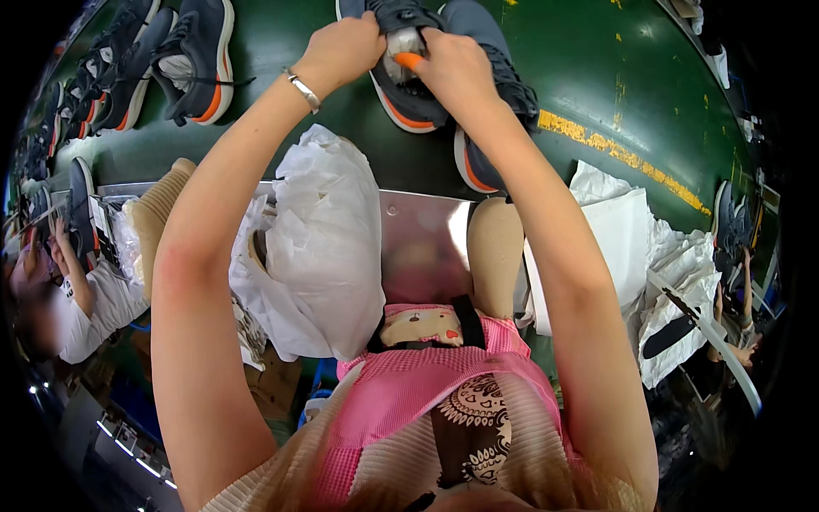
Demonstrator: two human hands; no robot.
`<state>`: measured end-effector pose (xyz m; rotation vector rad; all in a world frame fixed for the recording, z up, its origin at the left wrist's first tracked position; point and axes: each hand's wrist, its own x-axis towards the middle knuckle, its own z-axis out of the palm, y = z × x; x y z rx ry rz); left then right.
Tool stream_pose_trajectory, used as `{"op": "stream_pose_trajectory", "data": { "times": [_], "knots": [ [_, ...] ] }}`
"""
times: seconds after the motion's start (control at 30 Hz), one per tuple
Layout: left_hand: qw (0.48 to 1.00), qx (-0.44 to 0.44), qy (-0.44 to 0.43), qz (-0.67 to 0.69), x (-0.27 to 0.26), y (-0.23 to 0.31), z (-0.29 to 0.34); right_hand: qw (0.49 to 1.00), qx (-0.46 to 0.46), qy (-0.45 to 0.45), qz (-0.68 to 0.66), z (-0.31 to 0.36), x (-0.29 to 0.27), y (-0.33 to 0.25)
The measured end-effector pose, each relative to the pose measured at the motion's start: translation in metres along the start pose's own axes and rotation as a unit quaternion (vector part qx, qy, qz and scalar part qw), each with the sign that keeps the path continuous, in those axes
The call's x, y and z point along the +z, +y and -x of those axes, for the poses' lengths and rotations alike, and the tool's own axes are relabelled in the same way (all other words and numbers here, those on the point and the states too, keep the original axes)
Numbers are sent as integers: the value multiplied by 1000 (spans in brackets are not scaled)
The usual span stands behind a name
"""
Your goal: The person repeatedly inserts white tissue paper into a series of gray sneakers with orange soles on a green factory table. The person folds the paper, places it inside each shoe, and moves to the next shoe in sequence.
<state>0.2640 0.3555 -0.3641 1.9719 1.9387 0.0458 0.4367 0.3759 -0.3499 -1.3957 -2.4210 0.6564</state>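
A dark grey sneaker (394,96) with a white and orange sole lies on the green work surface at the top middle. White stuffing paper (401,41) shows in its opening. My left hand (348,47) is closed on the shoe's upper, by the tongue and laces, with the fingertips partly hidden. My right hand (461,75) grips the other side of the opening; an orange cover is on its thumb, which points into the shoe. A second dark sneaker (479,158) lies just right of the first, partly under my right wrist.
More sneakers (194,64) stand in a row at the upper left. White tissue paper (328,247) hangs at the near edge, left of a metal plate (422,247). Further paper sheets (610,230) lie to the right. Other people (81,299) are at the far left and right.
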Motion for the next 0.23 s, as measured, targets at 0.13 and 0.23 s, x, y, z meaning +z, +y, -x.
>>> {"op": "stream_pose_trajectory", "data": {
  "times": [0.13,0.23],
  "knots": [
    [956,-149,-140,210,-2,-3,4,999,10,32,-29,1,-32,18],
    [939,-138,-141,282,5,1,9,994,-2,-108,-7,-14,7,25]
  ]
}}
